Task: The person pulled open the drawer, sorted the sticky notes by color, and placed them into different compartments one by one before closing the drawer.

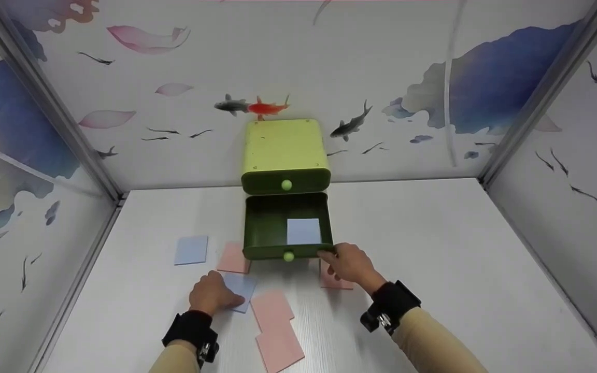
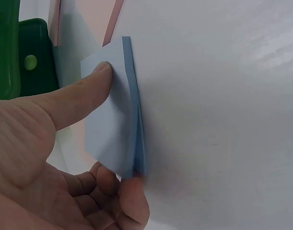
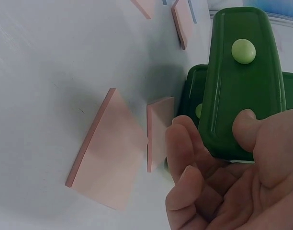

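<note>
My left hand [image 1: 213, 294] pinches a blue sticky-note pad [image 2: 106, 124], thumb on its face and fingertips at its lower edge. A narrow gap shows along the pad's side, with a second blue edge beyond it. A dark green drawer [image 1: 267, 228] is pulled out of the light green cabinet [image 1: 285, 147]. Another blue pad [image 1: 303, 231] lies inside the drawer at the right. My right hand [image 1: 351, 265] is at the drawer's right front corner. Its thumb [image 3: 246, 127] touches the drawer front, while the other fingers bend loosely below.
Several pink pads lie around, one right [image 1: 340, 282], one left of the drawer [image 1: 233, 257], two overlapping near the front [image 1: 280, 344]. A blue pad [image 1: 192, 250] lies at the left. Patterned walls [image 1: 397, 67] enclose the white table [image 1: 423, 248] behind and at both sides.
</note>
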The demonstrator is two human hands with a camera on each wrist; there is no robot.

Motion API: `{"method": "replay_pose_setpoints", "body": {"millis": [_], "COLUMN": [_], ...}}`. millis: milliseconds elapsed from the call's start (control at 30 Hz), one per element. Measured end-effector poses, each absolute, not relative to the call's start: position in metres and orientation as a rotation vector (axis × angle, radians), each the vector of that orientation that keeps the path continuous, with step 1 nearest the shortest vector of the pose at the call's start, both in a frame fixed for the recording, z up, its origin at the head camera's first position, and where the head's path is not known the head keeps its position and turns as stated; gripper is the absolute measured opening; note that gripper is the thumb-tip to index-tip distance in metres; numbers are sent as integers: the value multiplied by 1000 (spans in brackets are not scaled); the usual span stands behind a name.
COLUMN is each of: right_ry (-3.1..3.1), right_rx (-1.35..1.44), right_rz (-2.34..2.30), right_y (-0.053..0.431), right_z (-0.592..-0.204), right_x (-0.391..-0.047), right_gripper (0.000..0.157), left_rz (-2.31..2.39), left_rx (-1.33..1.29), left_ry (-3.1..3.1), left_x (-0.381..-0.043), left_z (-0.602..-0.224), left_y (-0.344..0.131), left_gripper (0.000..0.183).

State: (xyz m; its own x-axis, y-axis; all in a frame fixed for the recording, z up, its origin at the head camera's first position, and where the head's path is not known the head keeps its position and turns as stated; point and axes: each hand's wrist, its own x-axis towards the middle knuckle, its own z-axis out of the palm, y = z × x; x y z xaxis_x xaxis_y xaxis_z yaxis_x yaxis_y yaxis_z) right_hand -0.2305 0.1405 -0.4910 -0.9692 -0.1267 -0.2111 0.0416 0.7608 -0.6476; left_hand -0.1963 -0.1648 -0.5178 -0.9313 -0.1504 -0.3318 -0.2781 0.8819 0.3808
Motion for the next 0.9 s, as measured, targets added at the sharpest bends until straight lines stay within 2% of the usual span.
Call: {"method": "replay_pose_setpoints", "body": {"millis": [433,500,700,900], "right_ry": [2711,2711,2707,2705], "right_rx": [-70,-70,-70,-58], "right_rz": [-1022,-1020,-1015,-1009], "right_y": [141,141,140,140], "right_z": [-490,-490,-490,-490], "right_x": [-231,-231,-231,-232], "right_gripper": [35,35,36,37], "left_rz": [650,652,711,749], "left_rx": [-336,-333,-330,-315], "left_ry": [2720,2715,2686,2661], "left_x": [-197,-197,-199,-206], "left_z": [-514,-511,-503,-497], "left_y": [-164,-165,-175,-182], "left_gripper": [77,68,21,28]}}
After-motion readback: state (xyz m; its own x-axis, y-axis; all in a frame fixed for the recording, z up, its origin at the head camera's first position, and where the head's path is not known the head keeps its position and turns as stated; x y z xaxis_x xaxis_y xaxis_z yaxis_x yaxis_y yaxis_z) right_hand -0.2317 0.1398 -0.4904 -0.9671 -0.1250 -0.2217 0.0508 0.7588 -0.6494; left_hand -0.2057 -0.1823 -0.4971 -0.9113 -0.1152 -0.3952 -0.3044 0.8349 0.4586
